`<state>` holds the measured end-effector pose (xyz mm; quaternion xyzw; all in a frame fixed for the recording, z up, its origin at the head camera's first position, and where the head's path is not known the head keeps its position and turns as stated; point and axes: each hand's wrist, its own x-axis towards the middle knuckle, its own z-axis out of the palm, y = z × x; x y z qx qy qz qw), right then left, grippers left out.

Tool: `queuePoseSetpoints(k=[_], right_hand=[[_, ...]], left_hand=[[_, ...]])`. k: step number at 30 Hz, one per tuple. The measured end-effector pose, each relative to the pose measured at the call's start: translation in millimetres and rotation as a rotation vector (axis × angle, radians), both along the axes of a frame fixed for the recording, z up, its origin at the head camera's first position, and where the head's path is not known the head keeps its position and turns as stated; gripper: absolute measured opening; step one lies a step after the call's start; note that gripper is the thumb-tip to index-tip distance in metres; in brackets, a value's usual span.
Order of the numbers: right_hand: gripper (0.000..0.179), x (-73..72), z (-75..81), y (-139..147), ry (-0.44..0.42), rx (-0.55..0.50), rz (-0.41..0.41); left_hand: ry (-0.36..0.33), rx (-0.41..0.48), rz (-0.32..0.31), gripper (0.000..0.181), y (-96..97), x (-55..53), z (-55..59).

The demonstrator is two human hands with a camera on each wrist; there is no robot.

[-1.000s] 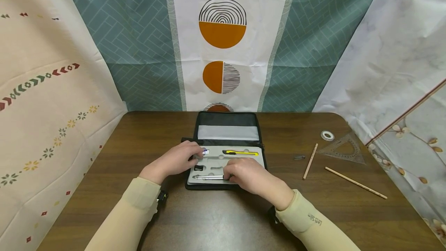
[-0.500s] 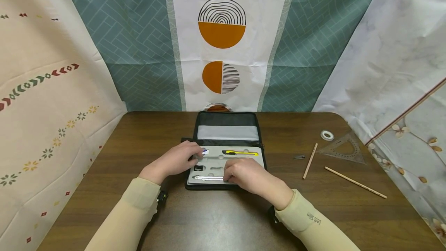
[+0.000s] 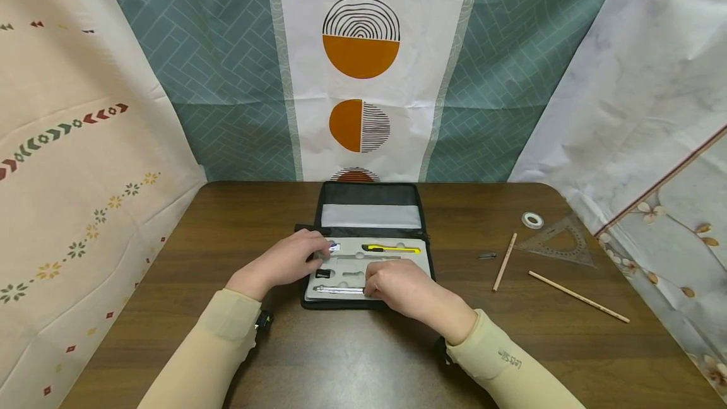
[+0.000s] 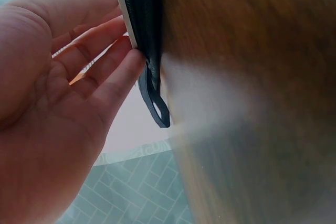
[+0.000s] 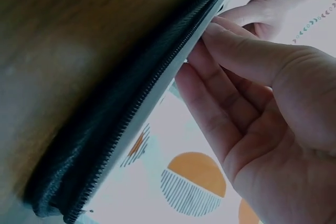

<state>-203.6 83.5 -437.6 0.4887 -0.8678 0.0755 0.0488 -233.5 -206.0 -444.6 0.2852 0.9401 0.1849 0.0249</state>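
Two bare hands are at work over an unzipped case (image 3: 348, 305) on the bench (image 3: 238, 213); the step in hand looks to be settling the metal compass (image 3: 339, 290), which lies flat along the tray's near edge. The next move probably calls for a steady case and fine fingertip control at the compass's right end.

At the left, the left hand (image 3: 284, 262) reaches in from below, back uppermost, its grip relaxed, with slightly bent fingers spread at the case's side; the left wrist view shows the little finger touching that edge. Just beside its fingertips sits a small white block (image 3: 335, 247), with a black sharpener (image 3: 323, 274) nearer the person.

Further right, the right hand (image 3: 411, 286) slants inward, knuckles up, fingers curled down over the compass's right end. Its fingertips are hidden, so I cannot tell whether that grip pinches the compass or presses it. A yellow cutter (image 3: 392, 248) lies beyond. Outside the case come a short pencil (image 3: 505, 262), then a clear set square (image 3: 562, 258) and a longer pencil (image 3: 578, 296).
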Motion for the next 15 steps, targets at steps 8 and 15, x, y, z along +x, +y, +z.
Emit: queuePoseSetpoints(k=[8,15], right_hand=[[0.012,2.6,0.0,2.2,-0.016,-0.005,0.000],[0.011,4.5,-0.3,6.3,-0.027,-0.028,0.013]], left_hand=[[-0.019,-0.008,0.001,0.020,1.5,0.6,2.2],[-0.018,-0.012,0.002,0.019,2.1,1.2,2.9]])
